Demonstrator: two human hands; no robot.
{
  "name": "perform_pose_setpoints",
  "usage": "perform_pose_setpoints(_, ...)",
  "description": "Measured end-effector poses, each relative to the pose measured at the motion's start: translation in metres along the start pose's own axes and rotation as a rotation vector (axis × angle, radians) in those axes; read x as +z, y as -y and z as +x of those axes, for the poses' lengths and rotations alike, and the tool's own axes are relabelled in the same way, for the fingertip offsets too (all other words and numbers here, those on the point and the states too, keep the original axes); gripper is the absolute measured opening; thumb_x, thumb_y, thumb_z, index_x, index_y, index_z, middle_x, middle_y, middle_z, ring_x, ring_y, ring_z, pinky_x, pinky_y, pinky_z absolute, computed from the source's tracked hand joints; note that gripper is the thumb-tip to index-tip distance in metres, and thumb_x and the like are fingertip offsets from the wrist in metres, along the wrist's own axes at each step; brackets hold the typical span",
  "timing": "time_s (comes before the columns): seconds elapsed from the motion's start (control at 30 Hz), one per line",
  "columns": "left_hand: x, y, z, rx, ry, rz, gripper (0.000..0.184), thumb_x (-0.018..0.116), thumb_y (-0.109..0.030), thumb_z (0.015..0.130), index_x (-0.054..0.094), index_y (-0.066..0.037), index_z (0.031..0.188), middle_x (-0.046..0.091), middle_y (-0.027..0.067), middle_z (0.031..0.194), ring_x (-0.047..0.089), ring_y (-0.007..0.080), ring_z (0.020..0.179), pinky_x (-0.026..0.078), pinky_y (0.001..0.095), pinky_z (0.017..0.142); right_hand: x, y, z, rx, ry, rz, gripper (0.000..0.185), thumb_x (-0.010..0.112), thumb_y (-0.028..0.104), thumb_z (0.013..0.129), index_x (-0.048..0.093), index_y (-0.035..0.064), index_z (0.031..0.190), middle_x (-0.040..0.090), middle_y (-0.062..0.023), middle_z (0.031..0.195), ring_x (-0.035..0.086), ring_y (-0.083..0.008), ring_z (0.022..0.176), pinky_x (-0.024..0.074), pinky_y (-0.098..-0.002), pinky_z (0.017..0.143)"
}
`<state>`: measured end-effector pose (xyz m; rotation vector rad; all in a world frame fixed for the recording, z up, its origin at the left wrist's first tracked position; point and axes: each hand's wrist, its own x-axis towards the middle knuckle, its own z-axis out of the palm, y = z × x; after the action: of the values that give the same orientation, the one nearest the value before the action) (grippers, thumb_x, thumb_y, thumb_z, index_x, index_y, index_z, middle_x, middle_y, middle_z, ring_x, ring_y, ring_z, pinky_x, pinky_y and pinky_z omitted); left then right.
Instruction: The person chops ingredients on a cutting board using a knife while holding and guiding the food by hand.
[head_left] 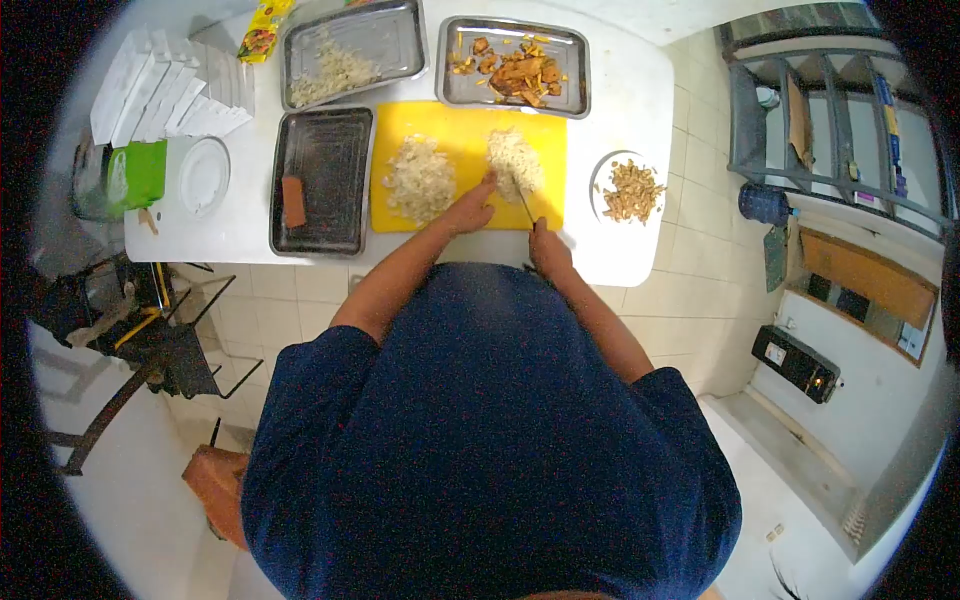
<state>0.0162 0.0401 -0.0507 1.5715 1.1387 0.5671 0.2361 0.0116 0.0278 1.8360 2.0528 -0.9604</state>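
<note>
My right hand [548,252] is closed around the handle of a knife [525,208], whose blade points up and left into a pile of pale chopped food [514,162] on the yellow cutting board [470,120]. My left hand [470,209] reaches over the board's front edge with its fingers out towards the lower left side of that pile. Nothing shows in it, and whether its fingertip touches the food I cannot tell. To its left lies a second pale chopped pile [419,180], in coarser pieces.
Left of the board lies a dark tray [322,120] with a reddish-brown block [293,202]. Behind are a tray of pale shreds [405,70] and a tray of browned pieces [577,100]. A plate of brown strips [632,190] stands right. White cartons [150,90] fill the back left.
</note>
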Motion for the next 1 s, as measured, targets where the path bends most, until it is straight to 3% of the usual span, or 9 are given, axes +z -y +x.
perform_pose_setpoints(0.1, -0.006, -0.002, 0.002, -0.043, 0.049, 0.02, 0.079, 0.046, -0.005, 0.078, 0.007, 0.003, 0.147, 0.007, 0.0232, 0.153, 0.006, 0.0332, 0.143, 0.008, 0.036, 0.116, 0.003, 0.0, -0.001, -0.014, -0.042, 0.004, 0.033, 0.044, 0.029, 0.095, 0.038, 0.0011, 0.11, 0.061, -0.0289, 0.079, 0.06, -0.0467, 0.075, 0.046, -0.0558, 0.066)
perform_pose_setpoints(0.3, -0.002, -0.004, -0.005, 0.1, -0.055, 0.051, 0.074, 0.045, -0.001, 0.076, 0.017, 0.005, 0.145, 0.014, 0.0275, 0.151, 0.015, 0.035, 0.141, 0.013, 0.0364, 0.116, -0.037, 0.014, -0.002, 0.01, 0.05, 0.04, 0.032, 0.046, 0.029, 0.095, 0.045, -0.0019, 0.104, 0.062, -0.0295, 0.085, 0.061, -0.0463, 0.081, 0.0474, -0.0542, 0.072)
perform_pose_setpoints(0.4, -0.002, -0.008, -0.003, -0.023, -0.056, 0.03, 0.074, 0.044, -0.003, 0.078, 0.015, 0.005, 0.145, 0.012, 0.0242, 0.152, 0.014, 0.0358, 0.141, 0.013, 0.0398, 0.116, -0.049, 0.017, -0.003, 0.006, 0.067, 0.023, 0.033, 0.045, 0.029, 0.095, 0.047, -0.0021, 0.104, 0.063, -0.0292, 0.086, 0.061, -0.0458, 0.082, 0.0482, -0.0532, 0.073)
perform_pose_setpoints(0.5, -0.003, -0.014, -0.009, -0.098, -0.046, 0.147, 0.073, 0.045, -0.002, 0.076, 0.02, 0.004, 0.144, 0.013, 0.0244, 0.152, 0.014, 0.0384, 0.141, 0.014, 0.043, 0.116, -0.07, 0.032, -0.012, 0.036, 0.065, -0.069, 0.033, 0.044, 0.029, 0.095, 0.047, -0.0015, 0.105, 0.063, -0.0289, 0.087, 0.062, -0.0452, 0.082, 0.0484, -0.053, 0.073)
perform_pose_setpoints(0.6, 0.002, -0.016, -0.014, -0.125, 0.011, 0.471, 0.075, 0.049, -0.005, 0.074, 0.024, 0.003, 0.144, 0.009, 0.023, 0.153, 0.011, 0.0373, 0.142, 0.015, 0.0447, 0.115, -0.072, 0.034, -0.016, 0.039, 0.083, -0.088, 0.032, 0.044, 0.03, 0.095, 0.047, -0.0005, 0.105, 0.063, -0.0286, 0.087, 0.062, -0.0447, 0.082, 0.0484, -0.053, 0.072)
perform_pose_setpoints(1.0, 0.0, -0.033, -0.016, -0.183, 0.095, 0.543, 0.079, 0.051, -0.007, 0.075, 0.018, -0.002, 0.147, 0.002, 0.0205, 0.155, 0.006, 0.037, 0.143, 0.013, 0.0488, 0.115, -0.057, 0.035, -0.021, 0.014, 0.129, -0.14, 0.029, 0.042, 0.029, 0.096, 0.045, 0.0015, 0.105, 0.063, -0.0262, 0.081, 0.063, -0.0437, 0.077, 0.0488, -0.0528, 0.068)
